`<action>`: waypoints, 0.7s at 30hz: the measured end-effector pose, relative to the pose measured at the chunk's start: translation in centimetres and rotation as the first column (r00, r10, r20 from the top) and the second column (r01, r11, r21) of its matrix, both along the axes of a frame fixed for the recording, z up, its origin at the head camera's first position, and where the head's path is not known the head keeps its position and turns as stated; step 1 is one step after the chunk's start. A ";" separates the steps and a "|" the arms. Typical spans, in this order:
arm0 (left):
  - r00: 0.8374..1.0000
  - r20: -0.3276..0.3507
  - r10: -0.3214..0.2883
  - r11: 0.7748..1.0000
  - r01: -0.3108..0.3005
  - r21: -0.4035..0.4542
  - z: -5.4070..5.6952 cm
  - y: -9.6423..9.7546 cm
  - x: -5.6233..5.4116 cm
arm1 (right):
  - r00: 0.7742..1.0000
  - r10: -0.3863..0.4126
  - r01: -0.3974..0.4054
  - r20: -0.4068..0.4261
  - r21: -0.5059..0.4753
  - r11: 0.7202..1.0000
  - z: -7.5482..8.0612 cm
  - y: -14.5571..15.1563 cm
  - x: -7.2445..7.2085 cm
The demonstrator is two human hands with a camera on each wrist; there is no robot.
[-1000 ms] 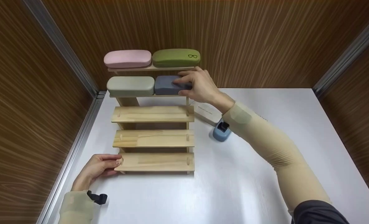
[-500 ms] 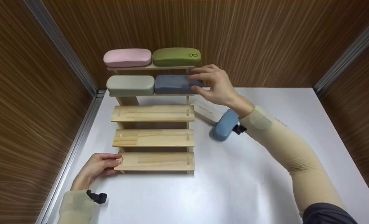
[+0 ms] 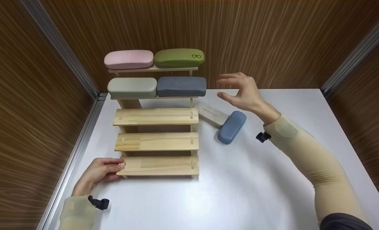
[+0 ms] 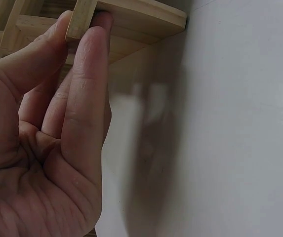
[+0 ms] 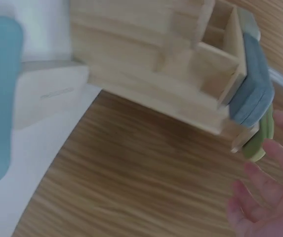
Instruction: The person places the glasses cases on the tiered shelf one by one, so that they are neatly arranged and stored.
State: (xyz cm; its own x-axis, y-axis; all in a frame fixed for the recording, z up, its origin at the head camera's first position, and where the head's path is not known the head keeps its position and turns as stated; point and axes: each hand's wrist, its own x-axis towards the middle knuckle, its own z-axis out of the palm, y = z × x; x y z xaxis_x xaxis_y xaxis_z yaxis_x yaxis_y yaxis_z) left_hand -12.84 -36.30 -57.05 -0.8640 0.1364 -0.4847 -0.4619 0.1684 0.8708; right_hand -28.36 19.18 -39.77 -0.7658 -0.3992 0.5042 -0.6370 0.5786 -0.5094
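Note:
My left hand [image 3: 101, 172] pinches the left end of the lowest shelf board of a stepped wooden rack [image 3: 157, 166]; in the left wrist view thumb and fingers [image 4: 87, 94] close on the board's end. My right hand [image 3: 245, 92] is in the air to the right of the rack, thumb and fingers apart, holding nothing. Nearest to it is the dark blue glasses case [image 3: 181, 86] on the second tier from the top, beside a pale grey-green case [image 3: 132, 88]. A pink case [image 3: 128, 59] and a green case [image 3: 179, 58] sit on the top tier.
Right of the rack, a white case [image 3: 211, 114] lies on the white table [image 3: 228, 191], with a light blue case [image 3: 232, 127] against its end. The lower three shelf boards are bare. Wood-grain panels [image 3: 272, 41] enclose the table at the back and sides.
My right hand has let go of the dark blue glasses case and moved off to the right, uncovering the light blue case. The left hand keeps its grip on the rack.

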 end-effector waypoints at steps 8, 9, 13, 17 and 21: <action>1.000 -0.001 0.003 1.000 -0.003 0.023 0.1 0.0 0.0 | 0.995 -0.007 0.006 0.096 0.004 1.000 -2.5 3.5 0.0; 1.000 -0.001 0.006 1.000 -0.006 0.025 0.1 0.0 0.0 | 0.994 -0.007 0.007 0.108 0.006 1.000 -2.9 3.8 0.0; 1.000 0.003 0.013 0.999 -0.014 0.044 0.0 -0.1 0.0 | 0.987 -0.010 0.008 0.162 0.014 1.000 -4.7 5.1 0.0; 1.000 0.007 0.014 0.998 -0.014 0.056 -0.1 -0.1 0.1 | 0.977 -0.006 0.005 0.215 0.006 1.000 -6.5 6.0 0.1; 1.000 0.000 0.007 0.999 -0.007 0.054 -0.2 -0.1 0.1 | 0.970 -0.010 0.005 0.244 0.021 1.000 -8.2 6.9 0.1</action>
